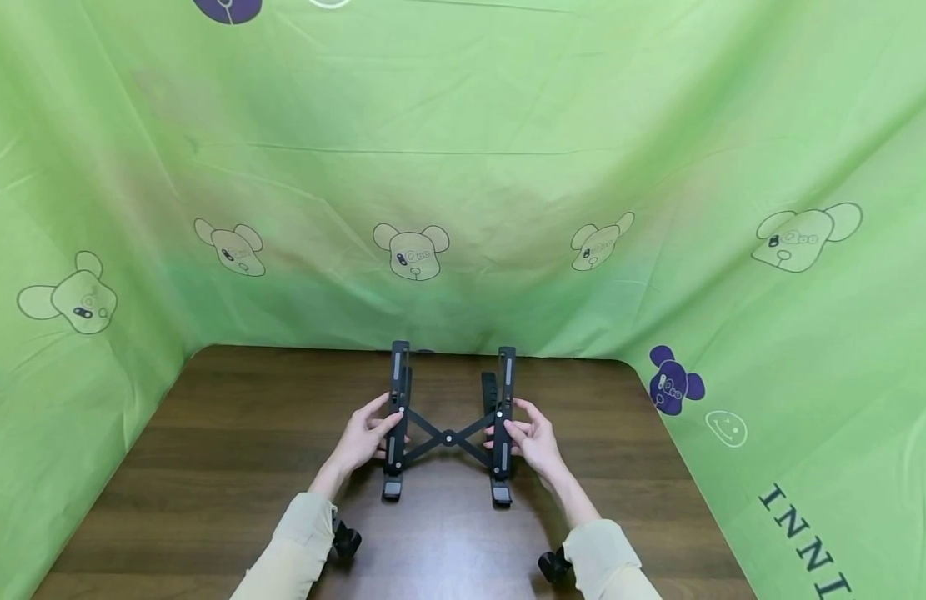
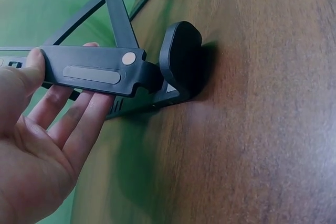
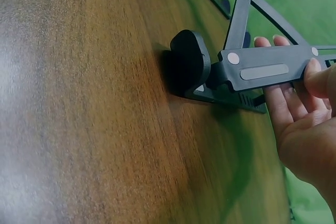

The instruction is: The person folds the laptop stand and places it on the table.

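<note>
A black folding laptop stand (image 1: 449, 438) is spread apart on the table, its two side rails joined by an X-shaped brace. Around the left rail (image 2: 94, 72) curl the fingers of my left hand (image 1: 362, 435), thumb on top and fingertips beneath. My right hand (image 1: 536, 440) grips the right rail (image 3: 268, 68) the same way, thumb over it and fingers underneath. Grey pads run along both rails. At the near ends, upturned front lips (image 2: 181, 51) stick up close to the tabletop, and slotted lower bars show below the rails.
The brown wooden table (image 1: 230, 500) reaches to a green cloth (image 1: 508, 100) with bear drawings, which hangs behind and at both sides. The stand's far ends come near the cloth at the table's back edge. Black wrist cameras (image 1: 347, 540) sit at both cuffs.
</note>
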The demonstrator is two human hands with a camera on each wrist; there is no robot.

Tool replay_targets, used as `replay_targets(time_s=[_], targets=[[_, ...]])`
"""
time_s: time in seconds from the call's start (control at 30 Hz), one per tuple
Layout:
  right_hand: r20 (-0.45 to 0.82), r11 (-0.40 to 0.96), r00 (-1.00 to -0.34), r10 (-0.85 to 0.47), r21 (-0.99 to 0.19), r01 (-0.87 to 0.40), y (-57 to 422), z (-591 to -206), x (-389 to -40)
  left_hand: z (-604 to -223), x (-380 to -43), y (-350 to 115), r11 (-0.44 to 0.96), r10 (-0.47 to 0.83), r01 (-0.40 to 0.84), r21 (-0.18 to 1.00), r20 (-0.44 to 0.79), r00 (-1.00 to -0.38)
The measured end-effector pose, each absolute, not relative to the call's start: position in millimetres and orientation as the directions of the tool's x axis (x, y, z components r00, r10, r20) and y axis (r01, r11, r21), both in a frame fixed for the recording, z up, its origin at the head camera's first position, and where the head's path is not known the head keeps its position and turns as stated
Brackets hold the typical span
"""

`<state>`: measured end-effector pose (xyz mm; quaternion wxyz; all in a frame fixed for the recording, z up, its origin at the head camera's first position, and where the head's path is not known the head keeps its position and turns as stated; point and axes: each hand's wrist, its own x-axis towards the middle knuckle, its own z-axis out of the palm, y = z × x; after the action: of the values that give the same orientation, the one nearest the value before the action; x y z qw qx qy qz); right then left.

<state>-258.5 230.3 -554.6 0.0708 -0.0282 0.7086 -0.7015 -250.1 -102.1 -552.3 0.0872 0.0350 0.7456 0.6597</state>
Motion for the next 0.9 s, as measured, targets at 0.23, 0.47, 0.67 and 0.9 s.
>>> replay_targets(time_s=[0.23, 0.47, 0.67, 0.9], targets=[[-0.055, 0.01, -0.987, -0.151, -0.998, 0.054, 227.9, -556.6, -259.3, -554.2, -248.5, -104.8, 0.115, 0.151, -0.075, 0.991, -0.092, -0.984], [-0.068, 0.009, -0.982, -0.176, -0.998, 0.067, 229.2, -555.0, -260.7, -553.7, -249.4, -102.1, 0.112, 0.124, -0.071, 0.991, -0.085, -0.989], [-0.079, 0.008, -0.982, -0.17, -0.997, 0.079, 226.5, -553.6, -260.9, -554.4, -250.6, -101.7, 0.115, 0.121, -0.088, 0.99, -0.102, -0.987], [-0.071, -0.009, -0.98, -0.187, -0.997, 0.074, 222.0, -555.8, -259.9, -555.5, -250.3, -102.9, 0.112, 0.124, -0.095, 0.989, -0.109, -0.986]])
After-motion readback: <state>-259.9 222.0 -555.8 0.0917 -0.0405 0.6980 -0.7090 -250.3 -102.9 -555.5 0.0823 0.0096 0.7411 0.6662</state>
